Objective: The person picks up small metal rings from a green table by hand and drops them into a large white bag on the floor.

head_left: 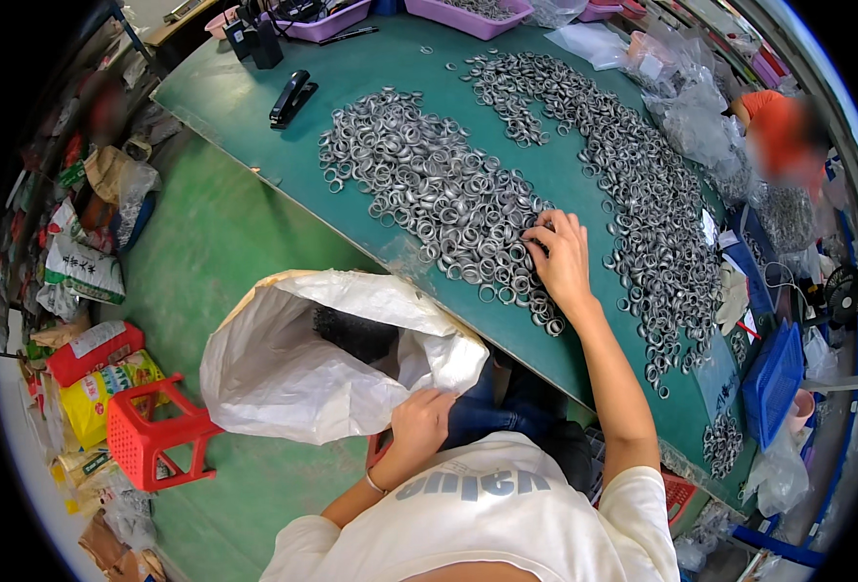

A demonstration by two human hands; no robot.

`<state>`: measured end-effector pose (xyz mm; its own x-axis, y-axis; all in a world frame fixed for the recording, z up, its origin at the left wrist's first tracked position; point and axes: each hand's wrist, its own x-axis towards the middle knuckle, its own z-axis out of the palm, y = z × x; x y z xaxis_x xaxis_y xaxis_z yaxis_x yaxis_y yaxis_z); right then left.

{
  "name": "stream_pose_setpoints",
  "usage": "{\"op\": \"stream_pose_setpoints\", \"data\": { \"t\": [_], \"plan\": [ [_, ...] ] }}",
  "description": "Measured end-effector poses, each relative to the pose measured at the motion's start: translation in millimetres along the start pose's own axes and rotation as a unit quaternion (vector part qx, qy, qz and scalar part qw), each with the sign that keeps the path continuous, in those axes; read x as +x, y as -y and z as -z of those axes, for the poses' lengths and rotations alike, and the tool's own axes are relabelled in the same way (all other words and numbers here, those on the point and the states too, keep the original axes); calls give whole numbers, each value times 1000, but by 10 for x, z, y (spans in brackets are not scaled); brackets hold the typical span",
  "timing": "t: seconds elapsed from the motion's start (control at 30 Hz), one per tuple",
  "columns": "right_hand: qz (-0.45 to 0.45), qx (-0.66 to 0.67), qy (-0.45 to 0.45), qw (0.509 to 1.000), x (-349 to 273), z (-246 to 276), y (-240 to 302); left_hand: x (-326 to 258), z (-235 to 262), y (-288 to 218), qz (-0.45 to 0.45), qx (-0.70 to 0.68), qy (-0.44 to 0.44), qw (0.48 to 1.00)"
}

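A pile of grey metal rings [429, 175] lies on the green table. At its right edge, my right hand [562, 254] has its fingers and thumb bent in around some rings; how many are in its grasp is hidden. My left hand [423, 421] is closed on the near rim of a large white woven sack [293, 378]. The sack's mouth gapes beside the table edge, and dark material [356, 332] shows deep inside. A second, longer band of rings [642, 194] curves along the table to the right of my right hand.
A black stapler [293, 99] lies on the green table [225, 102]. Purple trays [482, 17] stand at the far edge, a blue basket [776, 373] at the right. On the floor at left are a red stool [143, 446] and bags. Another person [778, 131] is at far right.
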<state>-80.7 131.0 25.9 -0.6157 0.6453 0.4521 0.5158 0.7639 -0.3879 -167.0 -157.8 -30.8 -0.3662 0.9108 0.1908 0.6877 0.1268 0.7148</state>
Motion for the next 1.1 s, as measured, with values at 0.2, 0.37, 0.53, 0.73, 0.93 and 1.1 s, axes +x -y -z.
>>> {"op": "stream_pose_setpoints", "data": {
  "t": [0.2,0.37,0.53,0.73,0.93,1.1],
  "plan": [
    [-161,225,1,961,27,263,-125,-17,-4,5,5,0,-8,1000],
    [-24,36,86,995,-19,232,-133,6,-11,2,-3,4,-6,1000],
    [-13,46,53,997,-22,180,-118,27,26,-45,10,0,4,1000],
    [-16,296,123,947,-186,304,819,-34,-17,29,20,11,5,1000],
    [-29,357,289,888,-782,-690,1420,-91,-62,80,35,70,57,995],
    [-17,384,269,883,-768,-573,1334,-109,-71,113,12,41,10,999]
  ]
}}
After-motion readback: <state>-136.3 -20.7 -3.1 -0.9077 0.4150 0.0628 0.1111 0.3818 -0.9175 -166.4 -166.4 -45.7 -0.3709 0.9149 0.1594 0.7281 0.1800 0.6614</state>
